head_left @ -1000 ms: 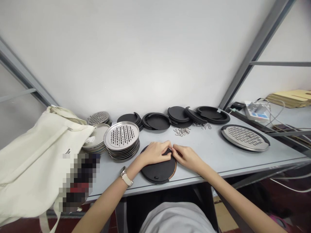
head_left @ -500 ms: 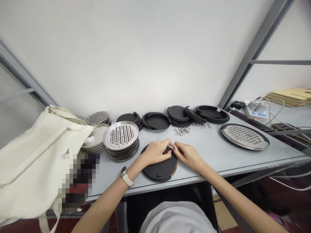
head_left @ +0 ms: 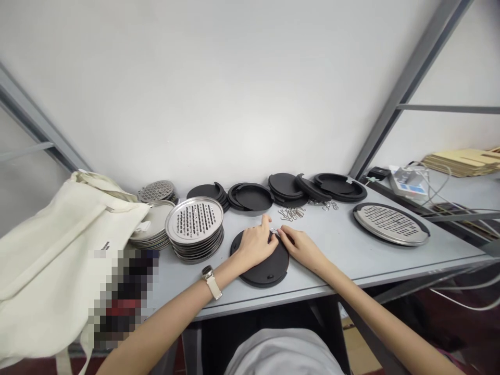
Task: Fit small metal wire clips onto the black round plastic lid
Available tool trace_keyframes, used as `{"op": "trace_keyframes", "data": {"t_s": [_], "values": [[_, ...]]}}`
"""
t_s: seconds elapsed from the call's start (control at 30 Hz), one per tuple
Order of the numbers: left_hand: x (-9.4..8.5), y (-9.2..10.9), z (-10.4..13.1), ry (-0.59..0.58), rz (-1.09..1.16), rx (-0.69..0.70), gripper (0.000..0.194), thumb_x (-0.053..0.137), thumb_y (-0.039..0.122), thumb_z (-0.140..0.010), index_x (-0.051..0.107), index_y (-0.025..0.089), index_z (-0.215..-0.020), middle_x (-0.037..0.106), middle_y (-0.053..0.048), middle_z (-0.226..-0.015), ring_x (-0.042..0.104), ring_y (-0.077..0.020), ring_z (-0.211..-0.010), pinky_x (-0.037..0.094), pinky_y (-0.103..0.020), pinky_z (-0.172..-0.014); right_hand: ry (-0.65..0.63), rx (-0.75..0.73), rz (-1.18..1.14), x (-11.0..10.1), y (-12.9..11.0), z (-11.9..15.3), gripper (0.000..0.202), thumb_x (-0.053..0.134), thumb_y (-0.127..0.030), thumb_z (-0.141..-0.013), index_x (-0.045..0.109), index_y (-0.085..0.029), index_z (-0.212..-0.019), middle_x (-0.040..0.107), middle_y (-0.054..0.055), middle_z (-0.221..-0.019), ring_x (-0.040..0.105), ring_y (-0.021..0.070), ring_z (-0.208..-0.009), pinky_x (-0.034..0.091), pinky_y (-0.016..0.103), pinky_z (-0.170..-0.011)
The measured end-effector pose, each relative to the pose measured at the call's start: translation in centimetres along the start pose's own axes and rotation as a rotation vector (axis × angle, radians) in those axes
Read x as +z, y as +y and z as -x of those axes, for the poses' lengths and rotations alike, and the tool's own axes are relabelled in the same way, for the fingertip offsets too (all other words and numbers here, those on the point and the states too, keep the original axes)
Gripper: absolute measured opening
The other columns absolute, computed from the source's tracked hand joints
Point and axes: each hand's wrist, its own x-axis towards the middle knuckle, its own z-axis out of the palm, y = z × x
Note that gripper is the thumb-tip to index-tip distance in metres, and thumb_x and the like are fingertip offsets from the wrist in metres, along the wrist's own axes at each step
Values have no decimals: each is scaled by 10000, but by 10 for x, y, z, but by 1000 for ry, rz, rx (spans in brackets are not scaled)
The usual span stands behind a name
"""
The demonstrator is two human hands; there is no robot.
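A black round plastic disc (head_left: pixel 260 273) lies on the table in front of me, with a small stub near its near edge. My left hand (head_left: pixel 257 243) rests across it, thumb on the top and fingers around the far rim, the index finger lifted. At that far edge sits a small shiny metal hook (head_left: pixel 274 231). The fingertips of my right hand (head_left: pixel 299 245) are pinched on the hook's right end. Several similar metal hooks (head_left: pixel 292 213) lie loose beyond my hands.
Left stand a stack of round metal grater plates (head_left: pixel 195 221) and a stack of plain metal discs (head_left: pixel 154 221), beside a cream bag (head_left: pixel 66 250). Black round holders (head_left: pixel 255 197) line the wall. A grater plate in a black holder (head_left: pixel 390 223) lies right.
The black disc has turned slightly and shifted a little to the right under my hands. My left index finger has lifted away from the hook; my right fingers remain at it.
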Motion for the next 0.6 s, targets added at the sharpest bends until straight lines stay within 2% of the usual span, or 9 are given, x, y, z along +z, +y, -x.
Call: {"op": "trace_keyframes", "data": {"t_s": [0.1,0.23,0.37,0.43,0.5,0.6], "values": [[6,5,-4,47,9,-81,364,436,260,-869,342,160,-1206,650,-46,-780,657,-251,-712,448,-304,-613,-32,-7,-1,-5,5,-11,273,331,-312,-949,391,-216,-701,503,-16,-599,499,145,-551,316,249,-559],[11,7,-13,80,25,-166,337,453,235,-860,363,155,-1175,641,-49,-767,649,-240,-711,428,-292,-604,-149,-87,-31,-13,15,-32,320,334,-338,-946,405,-202,-664,459,-28,-585,447,128,-552,319,247,-557],[2,-5,-16,4,184,-57,239,458,303,-883,408,197,-1091,584,21,-687,606,-183,-645,398,-258,-573,-204,-116,-70,-16,22,-46,370,317,-394,-951,435,-191,-665,430,-37,-586,422,121,-563,318,237,-541],[-7,-14,-13,-1,199,15,177,438,326,-904,431,214,-1042,570,28,-728,595,-163,-674,407,-251,-598,-206,-118,-75,-15,22,-49,385,316,-406,-952,425,-191,-653,409,-42,-581,411,117,-563,316,234,-538],[-15,-22,-9,10,121,70,283,465,416,-904,428,213,-1097,580,-12,-917,603,-174,-775,430,-265,-648,-207,-121,-87,-15,21,-51,394,324,-415,-951,411,-191,-639,407,-42,-583,405,116,-566,315,234,-540],[-24,-28,-4,-51,-41,142,570,494,617,-842,402,188,-1205,511,-92,-1131,605,-233,-876,451,-295,-655,-223,-143,-117,-16,20,-54,400,329,-414,-950,400,-191,-626,416,-40,-583,402,115,-565,319,235,-547]]}}
